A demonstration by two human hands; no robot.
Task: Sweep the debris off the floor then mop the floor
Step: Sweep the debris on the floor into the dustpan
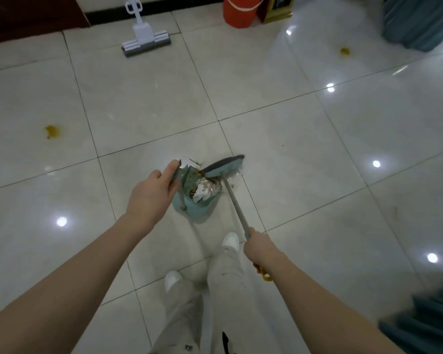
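The floor (266,80) is glossy pale square tile with dark grout lines, ceiling lights reflecting off it as bright spots. Along the far wall stands a white sponge mop (146,39) with a grey head resting flat on the tile, and to its right an orange plastic bucket (238,14) beside a gold-framed dark signboard (276,8). Teal fabric (417,21) hangs at the far right corner, and more of it shows at the near right edge.

Two yellowish-brown stains mark the tiles: one stain on the left (52,131), another far right (345,50).

The person stands with both bare arms stretched forward, in beige trousers and two white shoes. The left hand (152,192) is closed round the upright handle of a teal plastic dustpan (195,203), fingers wrapped, the pan sitting on the floor just ahead of the feet. The right hand (260,245) is clenched round the grey pole of a teal-headed broom (224,166); a yellow end of the handle pokes out below the wrist. The broom head is tilted at the pan's mouth, touching the debris (205,191), a heap of crumpled white and foil-like scraps with small brown bits, lying mostly inside the pan. A few crumbs lie on the tile just right of the pole.
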